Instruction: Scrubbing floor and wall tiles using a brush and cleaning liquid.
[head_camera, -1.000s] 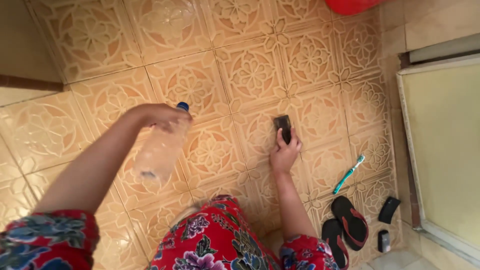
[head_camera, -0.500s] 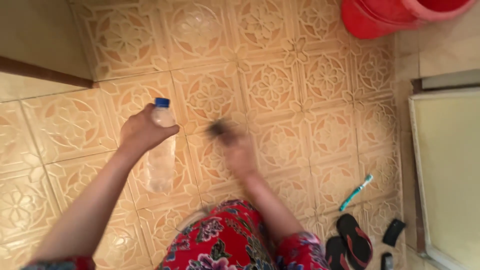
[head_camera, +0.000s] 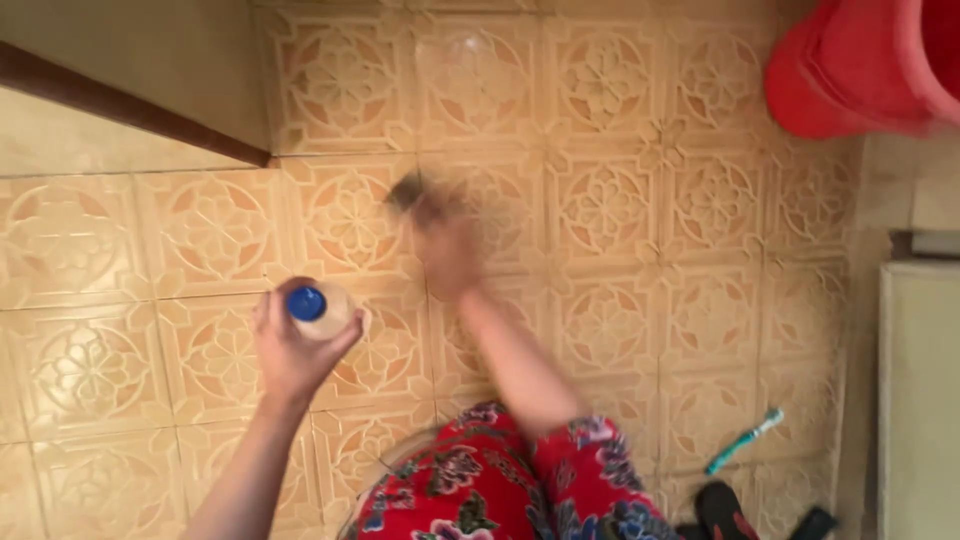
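Note:
My left hand (head_camera: 292, 352) grips a clear plastic bottle with a blue cap (head_camera: 312, 306), held upright so I look down on its cap. My right hand (head_camera: 443, 243), blurred by motion, presses a small dark scrubbing block (head_camera: 404, 190) against the patterned yellow floor tiles (head_camera: 610, 210), out ahead of my knees. My red flowered clothing (head_camera: 500, 480) fills the bottom middle.
A red bucket (head_camera: 860, 70) stands at the top right. A teal and white toothbrush (head_camera: 745, 441) lies on the tiles at lower right, with dark sandals (head_camera: 722, 515) below it. A pale door panel (head_camera: 920, 400) runs down the right edge. A raised step (head_camera: 120, 110) sits at top left.
My right hand has swept the dark block leftward and further away across the tiles. My left hand has turned the bottle from tilted to upright. The view has shifted left and up.

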